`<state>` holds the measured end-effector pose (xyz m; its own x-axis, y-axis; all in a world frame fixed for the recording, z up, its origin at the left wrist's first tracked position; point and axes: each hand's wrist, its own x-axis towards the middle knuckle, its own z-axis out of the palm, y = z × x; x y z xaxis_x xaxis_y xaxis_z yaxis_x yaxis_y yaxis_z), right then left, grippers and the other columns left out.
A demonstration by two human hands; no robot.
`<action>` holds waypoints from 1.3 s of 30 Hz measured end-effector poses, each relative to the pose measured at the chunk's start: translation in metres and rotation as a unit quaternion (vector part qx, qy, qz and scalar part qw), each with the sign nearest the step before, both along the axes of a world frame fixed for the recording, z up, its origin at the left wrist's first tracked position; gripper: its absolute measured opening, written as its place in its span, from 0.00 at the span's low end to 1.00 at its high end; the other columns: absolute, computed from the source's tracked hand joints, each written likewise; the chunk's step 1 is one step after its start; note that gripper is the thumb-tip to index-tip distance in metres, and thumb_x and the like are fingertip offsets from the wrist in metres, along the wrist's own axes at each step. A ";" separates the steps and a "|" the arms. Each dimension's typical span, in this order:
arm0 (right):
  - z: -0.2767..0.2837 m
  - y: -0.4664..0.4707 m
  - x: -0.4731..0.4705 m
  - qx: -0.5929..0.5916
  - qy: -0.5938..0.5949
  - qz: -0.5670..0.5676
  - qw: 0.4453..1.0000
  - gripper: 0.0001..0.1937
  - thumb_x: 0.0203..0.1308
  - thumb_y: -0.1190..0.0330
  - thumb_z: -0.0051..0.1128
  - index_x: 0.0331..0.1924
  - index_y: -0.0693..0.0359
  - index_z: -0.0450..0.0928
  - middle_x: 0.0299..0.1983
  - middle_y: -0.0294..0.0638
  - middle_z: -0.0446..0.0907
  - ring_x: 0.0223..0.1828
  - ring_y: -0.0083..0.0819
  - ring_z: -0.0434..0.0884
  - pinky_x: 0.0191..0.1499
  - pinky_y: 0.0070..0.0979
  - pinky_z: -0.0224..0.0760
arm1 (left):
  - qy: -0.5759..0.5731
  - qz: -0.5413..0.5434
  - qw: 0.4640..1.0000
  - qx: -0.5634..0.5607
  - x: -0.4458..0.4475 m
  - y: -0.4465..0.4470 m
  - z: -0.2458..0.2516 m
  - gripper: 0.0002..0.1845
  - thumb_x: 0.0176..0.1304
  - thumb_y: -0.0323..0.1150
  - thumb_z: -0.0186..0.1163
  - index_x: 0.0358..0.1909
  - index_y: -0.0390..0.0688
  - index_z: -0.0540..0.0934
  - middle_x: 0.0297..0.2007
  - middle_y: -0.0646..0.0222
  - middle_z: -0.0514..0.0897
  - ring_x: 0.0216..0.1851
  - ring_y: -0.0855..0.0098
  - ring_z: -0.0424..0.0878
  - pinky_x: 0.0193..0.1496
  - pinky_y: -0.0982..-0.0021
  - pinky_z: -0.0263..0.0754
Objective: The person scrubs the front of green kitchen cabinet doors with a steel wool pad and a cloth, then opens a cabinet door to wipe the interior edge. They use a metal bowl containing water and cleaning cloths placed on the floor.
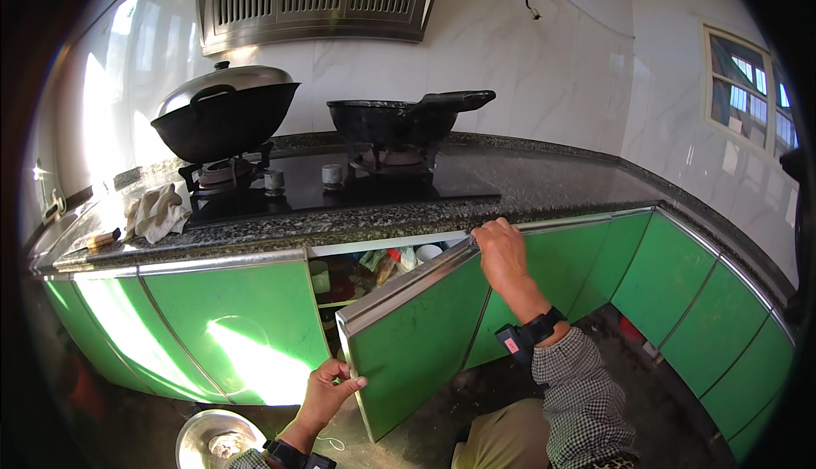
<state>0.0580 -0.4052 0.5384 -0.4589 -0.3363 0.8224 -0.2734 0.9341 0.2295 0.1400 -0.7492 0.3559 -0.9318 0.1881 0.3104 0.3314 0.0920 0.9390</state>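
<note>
A green cabinet door (414, 335) with a metal top strip stands swung out from the counter. My left hand (326, 391) grips its free edge low down, thumb on the front face. At the door's other end, just under the countertop, my right hand (502, 253) bends its fingers over the top strip. A small grey wad (473, 240) shows beneath those fingertips; it is mostly hidden and its material cannot be told. Inside the cabinet (344, 281), a green cup (320, 276), a white cup (428, 253) and some plastic packets (384, 265) are visible.
A metal basin (191, 440) holding a crumpled pale cloth (226, 445) sits on the floor. Above, the gas stove (306, 198) carries a lidded wok (229, 118) and a black pan (389, 121). A rag (156, 214) and a wooden-handled tool (104, 238) lie on the granite counter.
</note>
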 end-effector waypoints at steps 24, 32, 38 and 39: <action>-0.016 -0.115 0.034 -0.009 0.037 0.212 0.976 0.04 0.47 0.76 0.55 0.30 0.61 0.74 0.31 0.41 0.72 0.38 0.38 0.74 0.40 0.32 0.73 | -0.027 0.061 0.996 0.062 -0.013 -0.001 0.001 0.10 0.58 0.28 0.72 0.37 0.37 0.81 0.33 0.74 0.78 0.35 0.81 0.76 0.41 0.76 0.74; -0.003 -0.034 0.011 -0.006 0.040 0.054 0.998 0.01 0.46 0.75 0.54 0.23 0.60 0.75 0.29 0.42 0.74 0.39 0.41 0.75 0.39 0.36 0.73 | -0.019 0.085 0.994 0.059 -0.017 -0.001 -0.005 0.08 0.59 0.28 0.71 0.38 0.37 0.84 0.32 0.73 0.78 0.35 0.79 0.76 0.43 0.75 0.73; -0.014 -0.080 0.010 -0.019 0.021 0.132 0.991 0.06 0.46 0.79 0.55 0.30 0.62 0.77 0.31 0.42 0.74 0.39 0.42 0.75 0.40 0.36 0.73 | 0.043 0.104 0.993 0.036 -0.025 0.000 -0.008 0.08 0.62 0.32 0.69 0.40 0.40 0.86 0.34 0.75 0.75 0.30 0.82 0.73 0.31 0.79 0.70; -0.016 -0.090 0.011 -0.010 0.028 0.168 0.985 0.04 0.45 0.77 0.55 0.25 0.60 0.72 0.29 0.42 0.72 0.38 0.41 0.74 0.40 0.35 0.72 | 0.049 0.108 0.993 0.024 -0.025 -0.001 -0.008 0.08 0.62 0.32 0.69 0.40 0.40 0.86 0.34 0.75 0.74 0.29 0.82 0.72 0.31 0.79 0.69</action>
